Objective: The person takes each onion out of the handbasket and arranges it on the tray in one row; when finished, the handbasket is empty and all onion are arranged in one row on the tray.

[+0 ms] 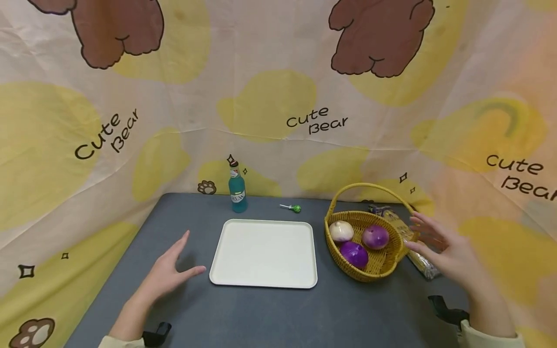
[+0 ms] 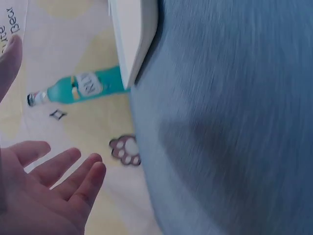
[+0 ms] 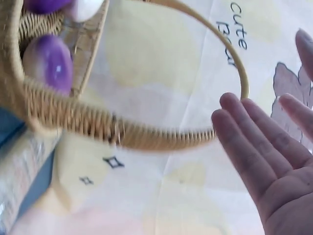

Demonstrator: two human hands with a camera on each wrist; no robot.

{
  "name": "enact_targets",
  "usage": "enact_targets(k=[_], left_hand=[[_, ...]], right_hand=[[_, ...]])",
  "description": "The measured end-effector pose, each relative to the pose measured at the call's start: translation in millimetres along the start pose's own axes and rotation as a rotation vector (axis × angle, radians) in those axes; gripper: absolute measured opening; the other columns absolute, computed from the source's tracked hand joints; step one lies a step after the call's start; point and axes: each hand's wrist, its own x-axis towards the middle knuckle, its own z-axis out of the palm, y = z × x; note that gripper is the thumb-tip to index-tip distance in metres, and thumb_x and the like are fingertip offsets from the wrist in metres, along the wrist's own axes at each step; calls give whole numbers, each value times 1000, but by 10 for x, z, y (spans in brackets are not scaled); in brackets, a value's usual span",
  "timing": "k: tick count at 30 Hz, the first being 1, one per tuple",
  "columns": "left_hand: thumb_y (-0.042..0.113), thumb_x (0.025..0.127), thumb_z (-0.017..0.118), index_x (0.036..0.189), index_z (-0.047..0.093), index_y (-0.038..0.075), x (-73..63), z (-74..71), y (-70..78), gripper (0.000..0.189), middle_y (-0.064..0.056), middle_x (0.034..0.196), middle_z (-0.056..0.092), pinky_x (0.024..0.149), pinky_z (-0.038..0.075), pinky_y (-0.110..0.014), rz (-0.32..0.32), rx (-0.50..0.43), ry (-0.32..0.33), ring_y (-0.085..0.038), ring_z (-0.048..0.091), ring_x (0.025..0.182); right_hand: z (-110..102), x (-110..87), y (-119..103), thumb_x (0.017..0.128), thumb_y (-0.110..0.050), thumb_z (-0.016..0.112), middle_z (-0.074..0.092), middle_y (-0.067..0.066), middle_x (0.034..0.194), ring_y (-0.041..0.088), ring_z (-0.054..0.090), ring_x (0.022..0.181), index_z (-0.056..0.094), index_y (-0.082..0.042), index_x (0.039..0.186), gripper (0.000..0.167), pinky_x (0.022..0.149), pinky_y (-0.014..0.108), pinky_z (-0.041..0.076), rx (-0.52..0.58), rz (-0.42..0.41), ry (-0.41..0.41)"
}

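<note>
My left hand (image 1: 167, 276) hovers left of a white tray (image 1: 264, 253), thumb and fingers spread, holding nothing. In the left wrist view the same hand (image 2: 54, 191) has its fingers relaxed below a blue-green bottle (image 2: 93, 85). On the right, my right hand (image 1: 450, 251) is beside a yellow wicker basket (image 1: 332, 251), its fingers extended and its grip bare. Whether it touches the basket, I cannot tell. Inside the basket lie a white and purple onion (image 1: 341, 231) and two purple onions, one at the front (image 1: 354, 254) and one at the right (image 1: 375, 237).
Behind the tray stand the bottle (image 1: 237, 188) and a green lollipop (image 1: 296, 209) lying on the grey table (image 1: 270, 319). A clear-and-yellow package (image 1: 424, 266) lies partly hidden behind the basket and right hand. A printed cloth (image 1: 261, 63) hangs behind the table.
</note>
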Motion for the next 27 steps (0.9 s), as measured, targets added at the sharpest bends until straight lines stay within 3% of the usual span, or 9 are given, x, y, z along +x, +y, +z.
enact_targets(k=[4, 7, 10, 13, 15, 22, 27], left_hand=[[53, 80, 81, 163, 17, 10, 59, 224, 47, 113, -24, 164, 27, 112, 33, -67, 2, -33, -40, -49, 33, 145], [53, 78, 82, 163, 17, 9, 92, 354, 85, 116, -24, 164, 26, 112, 31, -68, -22, -51, -73, -49, 29, 148], [54, 76, 84, 163, 15, 10, 117, 431, 128, 119, -24, 165, 23, 113, 30, -68, -63, -60, -119, -49, 26, 149], [53, 74, 86, 163, 15, 9, 134, 472, 161, 122, -24, 165, 21, 114, 29, -68, -87, -82, -161, -49, 24, 150], [50, 73, 88, 163, 16, 8, 139, 494, 172, 123, -24, 165, 22, 114, 29, -67, -86, -102, -180, -49, 24, 149], [49, 69, 91, 162, 14, 5, 192, 669, 166, 129, -24, 165, 22, 116, 30, -63, -100, -138, -187, -46, 26, 150], [53, 65, 91, 161, 13, 0, 223, 746, 151, 135, -26, 166, 17, 118, 26, -63, -140, -117, -209, -46, 20, 152]], right_hand=[[189, 45, 15, 81, 2, 81, 62, -24, 125, -12, 62, 106, 57, -11, 144, 69, 85, 7, 50, -43, -21, -30], [326, 72, 37, 83, -7, 82, 67, -9, 127, -10, 63, 102, 57, -16, 144, 66, 84, 7, 50, -74, 2, -63], [445, 90, 69, 86, -13, 82, 69, 8, 126, -6, 66, 98, 57, -18, 144, 64, 80, 14, 55, -84, 32, -96], [568, 100, 118, 88, -17, 80, 70, 10, 124, -2, 66, 99, 56, -17, 145, 61, 81, 23, 58, -58, 56, -137], [653, 105, 159, 90, -20, 78, 70, 9, 124, 3, 67, 102, 55, -16, 145, 60, 83, 31, 60, -50, 68, -165], [849, 145, 279, 90, -23, 78, 70, 15, 124, 39, 68, 111, 55, -10, 144, 60, 92, 50, 56, -24, 160, -241], [929, 149, 317, 91, -23, 77, 67, 23, 127, 45, 64, 116, 55, -6, 143, 60, 94, 56, 53, -42, 192, -281]])
